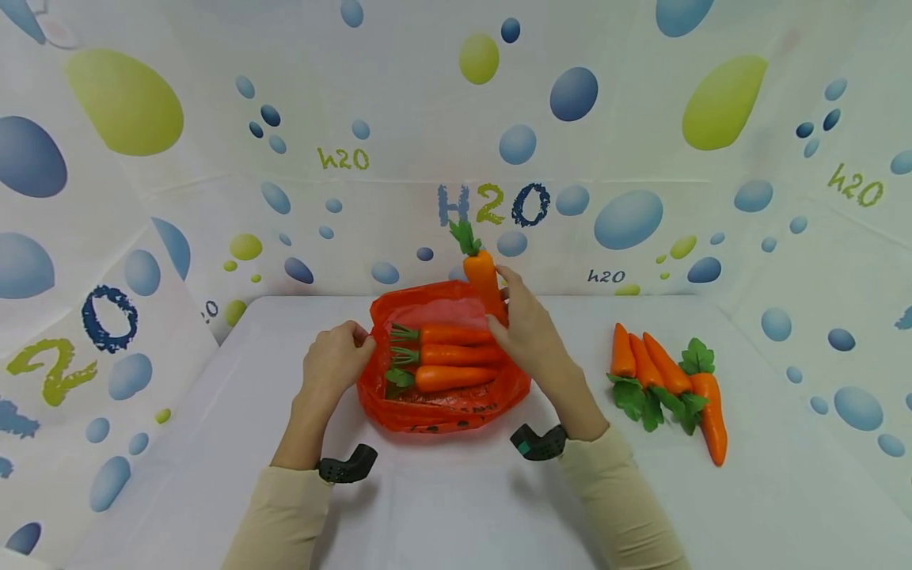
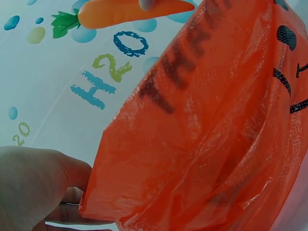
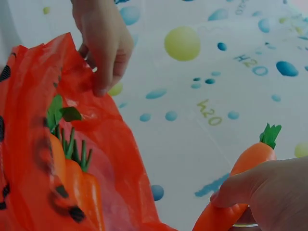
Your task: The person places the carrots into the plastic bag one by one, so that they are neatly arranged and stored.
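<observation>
In the head view, an orange-red plastic bag lies with its mouth spread wide. Side by side inside it are three carrots with green tops to the left. My left hand pinches the bag's left rim; the left wrist view shows those fingers at the bag's corner. Above the bag's right side, my right hand grips another carrot, its leafy top pointing up. That carrot's lower end is partly hidden by the hand. The right wrist view shows the thumb across this carrot.
Several carrots with broad green leaves lie on the white table to the right of the bag. One of them, a longer carrot, has its tip toward the front. A patterned cloth stands behind and at both sides.
</observation>
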Action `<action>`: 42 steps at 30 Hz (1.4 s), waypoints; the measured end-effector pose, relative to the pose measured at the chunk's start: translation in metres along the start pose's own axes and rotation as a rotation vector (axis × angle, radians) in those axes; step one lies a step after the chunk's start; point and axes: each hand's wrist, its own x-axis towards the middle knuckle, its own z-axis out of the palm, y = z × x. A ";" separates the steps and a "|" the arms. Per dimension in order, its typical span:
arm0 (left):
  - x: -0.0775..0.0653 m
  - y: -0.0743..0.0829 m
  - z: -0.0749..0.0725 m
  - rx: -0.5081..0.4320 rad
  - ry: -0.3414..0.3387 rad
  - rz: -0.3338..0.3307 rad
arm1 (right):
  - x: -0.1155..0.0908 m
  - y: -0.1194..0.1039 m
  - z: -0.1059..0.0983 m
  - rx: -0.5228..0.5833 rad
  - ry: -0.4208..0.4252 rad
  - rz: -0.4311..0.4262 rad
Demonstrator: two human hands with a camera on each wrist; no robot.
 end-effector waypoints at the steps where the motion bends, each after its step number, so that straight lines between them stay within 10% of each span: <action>1: 0.000 0.000 0.000 0.000 0.000 0.000 | 0.000 -0.001 0.002 -0.009 -0.009 -0.004; 42: 0.000 0.000 0.000 0.007 0.004 0.004 | -0.012 -0.016 0.046 -0.257 -0.528 0.005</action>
